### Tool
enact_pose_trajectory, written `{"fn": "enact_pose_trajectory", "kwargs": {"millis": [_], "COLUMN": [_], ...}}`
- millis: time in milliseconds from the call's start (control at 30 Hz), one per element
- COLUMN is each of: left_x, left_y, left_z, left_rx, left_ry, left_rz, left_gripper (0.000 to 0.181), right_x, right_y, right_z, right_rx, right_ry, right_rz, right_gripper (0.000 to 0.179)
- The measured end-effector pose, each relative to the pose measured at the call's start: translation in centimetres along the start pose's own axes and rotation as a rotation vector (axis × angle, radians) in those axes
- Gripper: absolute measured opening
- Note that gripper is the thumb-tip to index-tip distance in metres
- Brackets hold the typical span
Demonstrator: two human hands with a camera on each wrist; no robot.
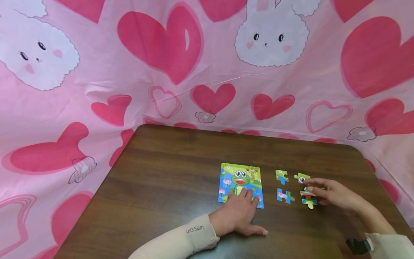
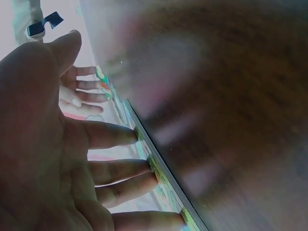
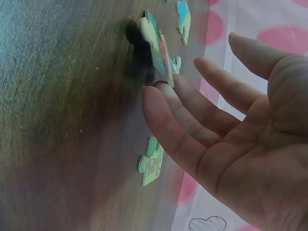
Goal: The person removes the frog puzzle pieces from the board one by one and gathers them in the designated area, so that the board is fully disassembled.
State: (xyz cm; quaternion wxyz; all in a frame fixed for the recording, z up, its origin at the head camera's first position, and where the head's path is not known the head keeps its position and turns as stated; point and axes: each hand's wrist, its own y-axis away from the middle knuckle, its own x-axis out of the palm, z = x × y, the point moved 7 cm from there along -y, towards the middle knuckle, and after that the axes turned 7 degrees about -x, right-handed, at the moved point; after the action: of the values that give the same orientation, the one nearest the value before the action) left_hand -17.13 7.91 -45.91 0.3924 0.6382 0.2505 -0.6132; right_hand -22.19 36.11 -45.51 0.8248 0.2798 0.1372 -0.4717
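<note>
A square frog picture board [image 1: 240, 180] lies on the table. My left hand [image 1: 237, 213] rests on its lower part with fingers spread; in the left wrist view its fingertips [image 2: 149, 166] touch the board near the edge. To the right, my right hand [image 1: 337, 194] hovers low over several frog jigsaw pieces, fingers loosely bent, thumb apart. In the right wrist view its fingertips are right at a tilted jigsaw piece [image 3: 151, 41]. One piece with a frog eye [image 1: 302, 179] is partly under the index finger; a green-and-blue piece [image 1: 309, 203] lies below it.
Two more jigsaw pieces, an upper one [image 1: 281, 176] and a lower one [image 1: 284, 196], lie between the board and my right hand. Another piece [image 3: 152, 162] lies beside the right fingers. The brown wooden table [image 1: 155, 180] meets a pink heart-patterned cloth [image 1: 216, 68] behind.
</note>
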Motion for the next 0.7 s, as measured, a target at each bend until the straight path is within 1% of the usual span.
{"fn": "enact_pose_trajectory", "kwargs": {"millis": [133, 233, 400, 533, 700], "left_x": [-0.1, -0.1, -0.1, -0.1, -0.1], "left_y": [0.0, 0.0, 0.0, 0.1, 0.1], "left_z": [0.0, 0.0, 0.0, 0.0, 0.0], "left_rx": [-0.001, -0.002, -0.004, -0.011, -0.015], "left_ry": [-0.004, -0.002, -0.004, -0.008, -0.003], "left_rz": [0.001, 0.006, 0.013, 0.012, 0.011], "left_gripper": [0.095, 0.096, 0.096, 0.096, 0.095], "right_x": [-0.5, -0.7, -1.3, -1.7, -2.3], "right_y": [0.1, 0.3, 0.6, 0.5, 0.2], "right_z": [0.0, 0.2, 0.0, -0.3, 0.2], "right_rx": [-0.004, -0.005, 0.004, -0.01, -0.061], "right_ry": [0.031, 0.027, -0.009, -0.056, -0.155], "right_rz": [-0.015, -0.027, -0.056, -0.074, -0.155], "right_gripper": [0.051, 0.051, 0.053, 0.052, 0.042]}}
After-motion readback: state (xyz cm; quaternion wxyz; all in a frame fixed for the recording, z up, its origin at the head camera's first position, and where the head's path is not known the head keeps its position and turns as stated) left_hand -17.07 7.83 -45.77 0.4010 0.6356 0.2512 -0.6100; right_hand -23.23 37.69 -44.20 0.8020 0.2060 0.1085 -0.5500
